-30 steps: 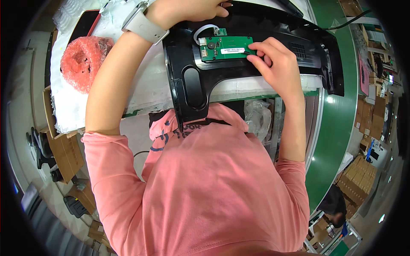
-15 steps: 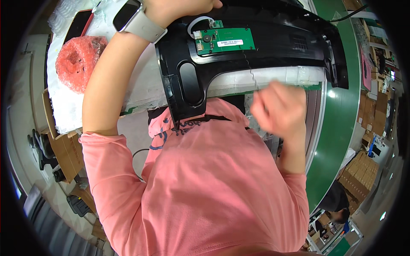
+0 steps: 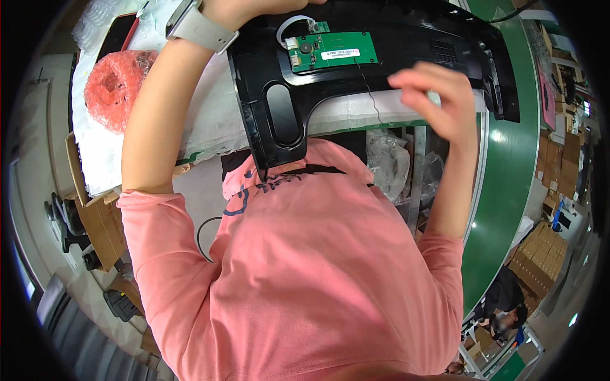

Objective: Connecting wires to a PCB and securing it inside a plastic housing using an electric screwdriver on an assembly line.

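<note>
A large black plastic panel lies across the table edge, its lower left leg reaching my chest. A green circuit board with a white label sits on it, and a white cable joins it to a small second board. From the green board a thin dark wire hangs over the panel's edge. My left hand is at the panel's upper left, its fingers mostly cut off by the picture's top. Above the panel's right part, my right hand has its thumb and fingers apart, holding nothing that I can see.
Pink bubble wrap and a phone with a red edge lie on the white-covered table at left. A green surface runs along the right. Clear plastic bags are below the table edge. Another person is at lower right.
My right hand has moved up and to the right, away from the wire's lower end, and its fingers have opened. The panel has shifted slightly upward; my left hand stays near its upper left.
</note>
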### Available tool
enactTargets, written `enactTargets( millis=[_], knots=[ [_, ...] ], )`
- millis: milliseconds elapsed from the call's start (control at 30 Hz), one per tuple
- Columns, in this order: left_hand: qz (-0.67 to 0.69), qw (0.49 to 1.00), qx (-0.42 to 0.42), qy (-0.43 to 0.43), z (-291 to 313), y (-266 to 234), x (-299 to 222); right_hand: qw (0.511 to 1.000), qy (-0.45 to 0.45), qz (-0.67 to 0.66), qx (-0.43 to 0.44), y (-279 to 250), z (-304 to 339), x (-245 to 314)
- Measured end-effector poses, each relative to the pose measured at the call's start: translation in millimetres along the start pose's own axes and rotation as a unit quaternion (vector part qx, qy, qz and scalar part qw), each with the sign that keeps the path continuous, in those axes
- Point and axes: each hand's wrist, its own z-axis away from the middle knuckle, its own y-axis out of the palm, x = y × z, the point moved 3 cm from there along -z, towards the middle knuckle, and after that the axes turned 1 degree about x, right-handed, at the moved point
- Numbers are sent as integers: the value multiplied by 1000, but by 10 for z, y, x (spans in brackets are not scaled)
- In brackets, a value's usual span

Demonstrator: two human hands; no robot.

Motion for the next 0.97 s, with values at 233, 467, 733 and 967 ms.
enactTargets(
  millis=[233,467,733,967],
  knots=[
    [4,1000,1,2,-14,3,-7,990,-93,-57,87,270,-403,-349],
    [3,1000,12,-17,-1,-33,-49,998,15,25,58,246,-404,-308],
    [22,999,-27,21,43,-133,-73,985,-24,159,62,285,-432,-224],
    [-21,970,-178,-162,560,-541,-346,997,35,53,42,-4,-207,-16]
  ],
)
